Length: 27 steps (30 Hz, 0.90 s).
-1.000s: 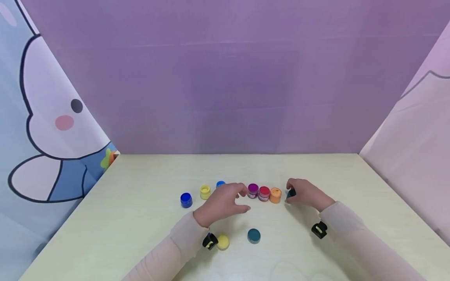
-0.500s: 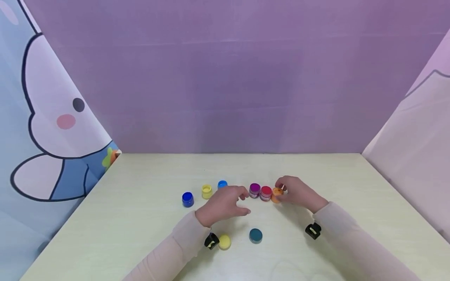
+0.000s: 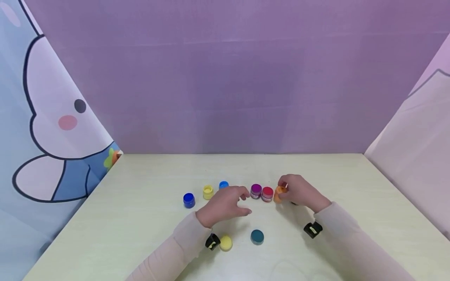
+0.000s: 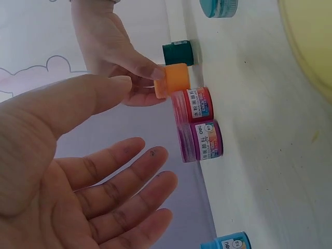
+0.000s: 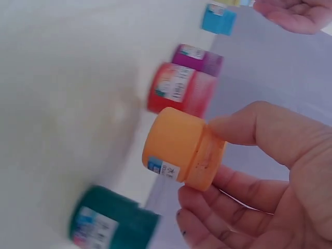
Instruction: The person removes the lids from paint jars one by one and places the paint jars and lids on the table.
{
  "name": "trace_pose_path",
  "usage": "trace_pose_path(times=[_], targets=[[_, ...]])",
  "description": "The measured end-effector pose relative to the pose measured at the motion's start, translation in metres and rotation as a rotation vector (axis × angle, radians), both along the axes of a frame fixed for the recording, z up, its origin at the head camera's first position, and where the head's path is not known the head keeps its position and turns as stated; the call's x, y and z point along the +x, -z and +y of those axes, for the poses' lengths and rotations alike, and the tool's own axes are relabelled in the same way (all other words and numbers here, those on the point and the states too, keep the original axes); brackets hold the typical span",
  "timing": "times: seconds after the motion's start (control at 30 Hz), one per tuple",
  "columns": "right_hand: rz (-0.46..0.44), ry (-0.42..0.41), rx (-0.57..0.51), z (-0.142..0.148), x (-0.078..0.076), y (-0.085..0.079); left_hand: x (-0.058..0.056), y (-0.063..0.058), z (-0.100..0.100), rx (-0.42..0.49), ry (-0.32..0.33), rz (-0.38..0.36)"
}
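Right-hand grip [image 3: 301, 191]: pinches the small orange plastic jar [image 5: 174, 137] by its upper end, thumb opposite fingers.
Orange jar position: between the cylindrical red labelled jar [image 3: 267, 194] and the squat dark green jar [image 4: 178, 53]; contact with the pale surface [image 3: 116, 226] unclear.
Long axis: roughly upright, base pointing away from the palm.
Left hand [image 3: 224, 207]: fingers loosely spread, holding nothing, beyond red and purple labelled jar [image 3: 256, 191].
Nearer hand: right.

Soft light casts faint shadows on the counter [image 3: 140, 175]. The left wrist view looks dim; the right blurs the green jar [image 5: 111, 220].
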State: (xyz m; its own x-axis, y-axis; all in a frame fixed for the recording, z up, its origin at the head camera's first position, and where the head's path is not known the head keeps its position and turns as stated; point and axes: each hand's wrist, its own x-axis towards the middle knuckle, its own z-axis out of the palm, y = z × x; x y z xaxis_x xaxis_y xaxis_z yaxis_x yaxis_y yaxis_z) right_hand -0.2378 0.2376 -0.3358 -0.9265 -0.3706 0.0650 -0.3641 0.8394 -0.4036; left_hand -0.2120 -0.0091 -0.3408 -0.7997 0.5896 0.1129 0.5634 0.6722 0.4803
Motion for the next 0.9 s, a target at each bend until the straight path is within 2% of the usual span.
trace_pose_path(times=[0.23, 0.37, 0.6, 0.73, 0.9], targets=[[0.019, -0.015, -0.059, -0.009, 0.012, -0.020, 0.000, -0.005, 0.000, 0.090, 0.004, 0.025], [0.033, -0.047, -0.098, -0.019, 0.020, -0.029, 0.000, -0.008, 0.000, 0.132, -0.017, 0.026], [0.121, -0.126, -0.166, -0.035, 0.034, -0.042, 0.002, -0.011, 0.002, 0.243, -0.052, 0.039], [0.127, -0.151, -0.209, -0.043, 0.040, -0.051, 0.003, -0.012, 0.002, 0.297, -0.047, 0.084], [0.111, -0.129, -0.251, -0.053, 0.043, -0.063, 0.007, -0.016, 0.003, 0.364, -0.042, 0.138]])
